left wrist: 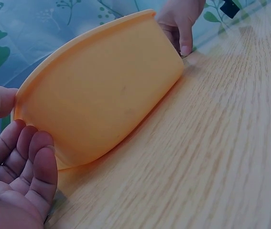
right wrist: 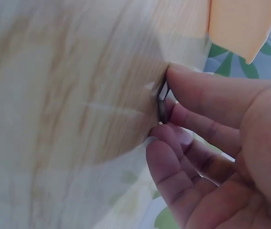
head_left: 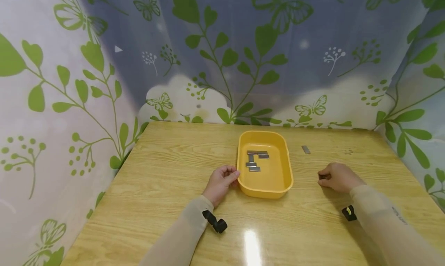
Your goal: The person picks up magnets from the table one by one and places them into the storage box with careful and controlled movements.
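Note:
A yellow plastic basin (head_left: 265,194) stands on the wooden table, with several small grey metal strips (head_left: 258,153) lying flat on its floor. My left hand (head_left: 220,183) pinches the basin's left rim, thumb at the edge and fingertips against the outer wall (left wrist: 106,90). To the basin's right, my right hand (head_left: 340,177) is low over the table. Between its thumb and fingers it pinches a small dark metal strip (right wrist: 162,102), seen nearly edge-on in the right wrist view; whether there is more than one I cannot tell. Another grey metal strip (head_left: 305,149) lies on the table between basin and right hand.
A few tiny pale bits (head_left: 348,152) lie on the table (head_left: 167,154) beyond the right hand. A curtain (head_left: 222,65) with leaf and butterfly prints hangs behind and at both sides of the table. Each wrist wears a black camera mount (head_left: 216,222).

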Motion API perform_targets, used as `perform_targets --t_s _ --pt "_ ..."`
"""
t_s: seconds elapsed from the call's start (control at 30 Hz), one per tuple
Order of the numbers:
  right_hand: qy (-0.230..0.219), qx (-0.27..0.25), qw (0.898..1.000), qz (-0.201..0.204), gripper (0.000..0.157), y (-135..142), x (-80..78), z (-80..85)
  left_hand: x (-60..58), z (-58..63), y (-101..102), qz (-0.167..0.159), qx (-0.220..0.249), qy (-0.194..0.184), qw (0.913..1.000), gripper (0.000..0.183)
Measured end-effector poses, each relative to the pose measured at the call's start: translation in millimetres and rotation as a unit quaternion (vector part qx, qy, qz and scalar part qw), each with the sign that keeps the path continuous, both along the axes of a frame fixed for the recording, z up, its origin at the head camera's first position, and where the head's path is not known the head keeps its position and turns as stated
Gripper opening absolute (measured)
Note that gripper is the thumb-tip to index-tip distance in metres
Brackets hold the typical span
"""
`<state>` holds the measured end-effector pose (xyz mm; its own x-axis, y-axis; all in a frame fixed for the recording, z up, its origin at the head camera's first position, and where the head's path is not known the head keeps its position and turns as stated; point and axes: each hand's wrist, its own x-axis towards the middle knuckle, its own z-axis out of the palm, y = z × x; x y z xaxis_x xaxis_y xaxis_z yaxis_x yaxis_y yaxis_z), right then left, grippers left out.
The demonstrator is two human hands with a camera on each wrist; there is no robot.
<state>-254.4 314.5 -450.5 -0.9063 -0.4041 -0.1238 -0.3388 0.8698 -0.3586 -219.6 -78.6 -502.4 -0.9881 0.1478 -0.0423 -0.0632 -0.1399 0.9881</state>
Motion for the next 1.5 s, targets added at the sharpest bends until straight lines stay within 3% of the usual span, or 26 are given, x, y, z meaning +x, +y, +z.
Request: perform_targets --t_s 0.27,0.53,0.73,1.1,1.27,1.5 --pt "0.003 -0.013 1.000 -0.003 0.041 -4.0 3.8 -5.9 1.7 -2.9 -1.3 0.000 -0.007 -0.007 1.0000 0.026" --pt "-0.009 -0.017 0.999 -0.041 0.057 1.9 4.5 -0.1 -0.7 0.3 -1.5 -0.006 0.000 -0.006 1.0000 0.021" --pt "-0.009 -0.011 0.998 -0.069 0.058 7.2 7.2 1.3 -1.8 0.5 -1.6 -0.011 -0.004 -0.005 0.9999 0.017" --pt "0.004 -0.007 0.999 -0.050 0.035 -9.2 3.4 -1.0 0.8 1.5 -0.9 -0.007 0.003 -0.008 0.9999 0.021" --pt "-0.017 -0.009 0.999 -0.038 0.019 -15.4 1.5 -1.3 1.1 0.9 -1.0 -0.008 0.001 -0.008 0.9999 0.021" --pt "-0.045 -0.006 0.998 -0.036 0.019 -18.0 0.5 0.9 0.9 0.9 -1.3 -0.006 -0.003 -0.001 1.0000 0.027"
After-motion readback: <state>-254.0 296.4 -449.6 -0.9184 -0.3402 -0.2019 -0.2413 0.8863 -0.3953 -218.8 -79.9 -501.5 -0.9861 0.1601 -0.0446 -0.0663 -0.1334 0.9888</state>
